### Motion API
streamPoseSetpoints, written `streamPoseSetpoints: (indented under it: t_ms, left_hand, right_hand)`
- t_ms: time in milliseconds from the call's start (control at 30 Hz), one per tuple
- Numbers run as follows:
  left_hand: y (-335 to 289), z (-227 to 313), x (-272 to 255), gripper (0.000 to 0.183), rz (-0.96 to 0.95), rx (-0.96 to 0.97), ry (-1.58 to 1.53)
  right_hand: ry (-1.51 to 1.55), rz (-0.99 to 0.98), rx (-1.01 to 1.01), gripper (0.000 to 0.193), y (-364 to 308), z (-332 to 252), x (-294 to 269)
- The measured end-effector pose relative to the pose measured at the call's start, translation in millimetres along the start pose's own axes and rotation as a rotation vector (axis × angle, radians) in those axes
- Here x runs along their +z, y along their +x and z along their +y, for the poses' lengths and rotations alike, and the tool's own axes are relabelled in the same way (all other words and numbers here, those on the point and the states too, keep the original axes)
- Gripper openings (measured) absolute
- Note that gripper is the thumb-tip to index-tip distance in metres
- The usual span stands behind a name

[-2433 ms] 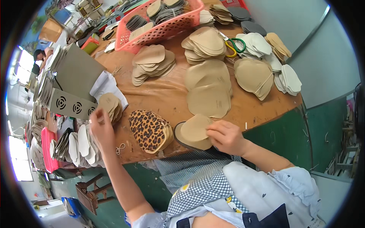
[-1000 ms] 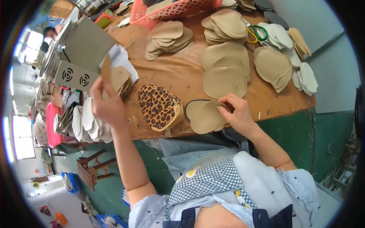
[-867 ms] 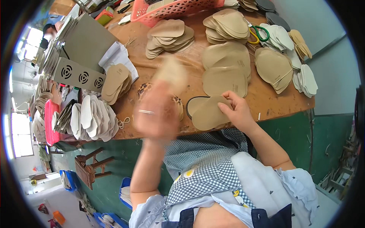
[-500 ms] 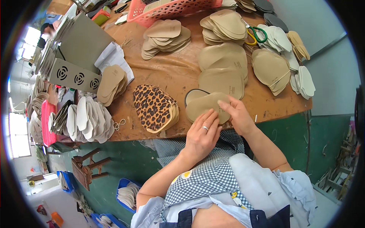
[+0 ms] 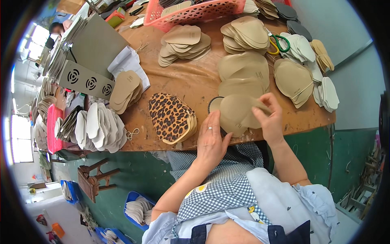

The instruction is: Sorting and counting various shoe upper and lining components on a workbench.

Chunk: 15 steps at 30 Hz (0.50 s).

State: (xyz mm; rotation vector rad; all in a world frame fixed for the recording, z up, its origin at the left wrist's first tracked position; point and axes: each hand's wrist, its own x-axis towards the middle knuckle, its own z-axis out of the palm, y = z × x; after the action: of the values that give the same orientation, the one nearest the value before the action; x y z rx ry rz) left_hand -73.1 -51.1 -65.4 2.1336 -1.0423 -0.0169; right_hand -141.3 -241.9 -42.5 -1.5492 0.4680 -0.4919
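Observation:
A tan shoe-insole piece lies near the table's front edge, bent up along its right side. My right hand pinches that raised edge between thumb and fingers. My left hand has its fingers stretched along the left edge of the piece, thumb apart, touching it. Beneath the piece, a dark-rimmed insole shows only at its left side; the rest is hidden. Just beyond are stacks of tan insole pieces. To the left lies a leopard-print insole stack with pale layers under it.
More tan stacks and a pink basket stand farther back. Green-and-yellow-handled scissors lie by white insoles at the right. A grey box with round vent patterns and white pieces occupy the left. A wooden stool is below.
My right hand has moved slightly right and bent up the right edge of the tan piece. My left hand has drawn left, off its middle, to its left edge. The view has shifted a little.

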Motion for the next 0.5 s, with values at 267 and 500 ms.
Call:
streamPoseSetpoints:
  t_ms: [267, 500]
  left_hand:
    - [2.6, 0.8, -5.3, 0.07, 0.06, 0.014, -0.015]
    - [45.4, 0.2, -2.2, 0.068, 0.043, -0.056, 0.113]
  right_hand:
    - [0.124, 0.18, -0.045, 0.032, 12.7, -12.0, -9.9]
    - [0.114, 0.155, 0.052, 0.028, 10.1, -4.9, -9.7]
